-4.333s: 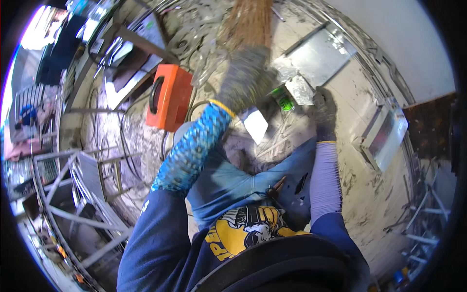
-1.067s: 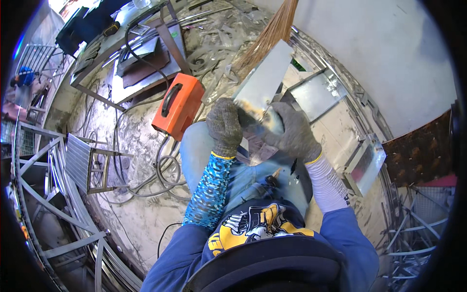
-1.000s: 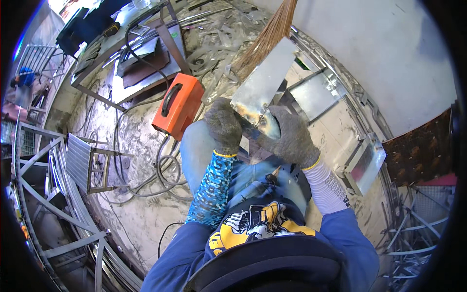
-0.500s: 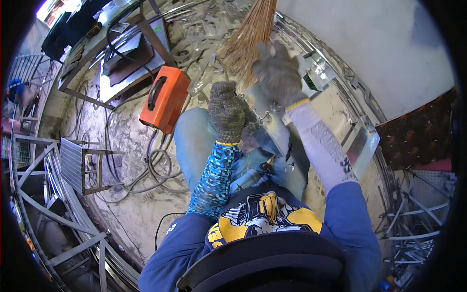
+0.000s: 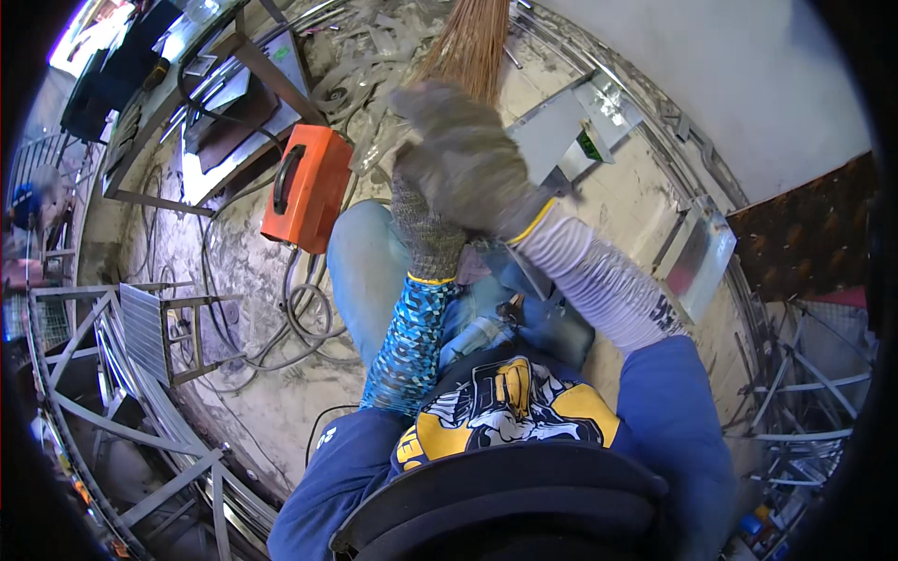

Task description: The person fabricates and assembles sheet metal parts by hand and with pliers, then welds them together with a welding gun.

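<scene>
The right hand [image 5: 465, 164] has swung toward nine o'clock across the left hand [image 5: 426, 224], leaving the metal sheet [image 5: 545, 134] exposed at their two o'clock, though blur prevents telling whether either hand's fingers pinch or spread.

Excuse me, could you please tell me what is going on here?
The person's gloved right hand, blurred, overlaps the gloved left hand beside the left knee. I cannot tell whether either grips anything. Beyond them, a grey metal sheet lies on the floor near a straw broom, and an orange box-shaped unit stands to the left.
</scene>
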`<state>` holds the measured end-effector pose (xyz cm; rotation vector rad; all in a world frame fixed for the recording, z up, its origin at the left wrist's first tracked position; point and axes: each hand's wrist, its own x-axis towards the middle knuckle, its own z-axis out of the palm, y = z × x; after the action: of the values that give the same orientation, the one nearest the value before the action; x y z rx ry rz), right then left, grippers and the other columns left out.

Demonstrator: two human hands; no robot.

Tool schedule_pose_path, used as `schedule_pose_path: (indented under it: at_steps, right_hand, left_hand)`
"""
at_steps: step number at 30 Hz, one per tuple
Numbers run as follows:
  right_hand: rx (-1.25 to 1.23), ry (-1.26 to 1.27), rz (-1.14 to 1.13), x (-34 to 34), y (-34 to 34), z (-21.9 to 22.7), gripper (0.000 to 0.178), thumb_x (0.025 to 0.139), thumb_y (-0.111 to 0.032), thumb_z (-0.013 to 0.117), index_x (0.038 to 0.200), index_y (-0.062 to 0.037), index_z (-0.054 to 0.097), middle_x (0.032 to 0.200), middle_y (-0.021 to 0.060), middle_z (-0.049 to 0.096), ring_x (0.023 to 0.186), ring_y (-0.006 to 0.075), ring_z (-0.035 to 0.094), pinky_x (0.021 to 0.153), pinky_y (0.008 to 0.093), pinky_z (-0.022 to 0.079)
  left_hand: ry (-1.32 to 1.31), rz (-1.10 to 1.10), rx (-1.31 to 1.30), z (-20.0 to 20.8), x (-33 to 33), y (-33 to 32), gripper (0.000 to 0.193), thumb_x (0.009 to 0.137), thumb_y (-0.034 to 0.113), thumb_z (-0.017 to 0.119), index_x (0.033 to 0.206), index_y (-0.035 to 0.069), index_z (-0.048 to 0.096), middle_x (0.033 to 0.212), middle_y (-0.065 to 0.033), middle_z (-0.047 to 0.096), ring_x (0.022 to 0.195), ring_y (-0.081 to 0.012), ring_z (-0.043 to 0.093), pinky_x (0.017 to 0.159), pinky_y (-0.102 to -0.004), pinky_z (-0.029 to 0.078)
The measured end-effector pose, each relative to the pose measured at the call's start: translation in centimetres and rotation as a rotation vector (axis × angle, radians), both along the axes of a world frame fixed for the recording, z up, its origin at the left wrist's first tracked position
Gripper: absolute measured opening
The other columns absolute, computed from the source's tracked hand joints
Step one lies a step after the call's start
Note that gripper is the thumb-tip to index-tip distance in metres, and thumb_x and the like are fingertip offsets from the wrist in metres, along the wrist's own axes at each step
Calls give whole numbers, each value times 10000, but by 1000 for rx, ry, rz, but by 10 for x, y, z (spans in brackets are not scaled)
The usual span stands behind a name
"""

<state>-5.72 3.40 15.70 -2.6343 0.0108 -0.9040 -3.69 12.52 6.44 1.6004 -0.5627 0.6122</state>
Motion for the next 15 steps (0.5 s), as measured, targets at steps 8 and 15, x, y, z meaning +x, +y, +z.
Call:
schedule_pose_path:
  at_steps: [8,15]
  right_hand:
    - [-351,558,-300,-47,-55,-15,384,979,-430,521,1198,-137,635,1484,222,416,1398,419,353,998,691,394]
    - [-227,448,-361,-65,-54,-10,704,945,-647,437,1497,-212,396,1562,138,333,1458,393,240,1114,709,166]
  left_hand:
    - [296,-196,16,22,7,8,197,977,78,526,1106,-16,642,1069,-85,626,933,-187,592,804,-289,487]
    - [198,-221,50,21,7,4,179,991,119,561,1102,4,642,946,-85,643,856,-165,594,798,-330,487]
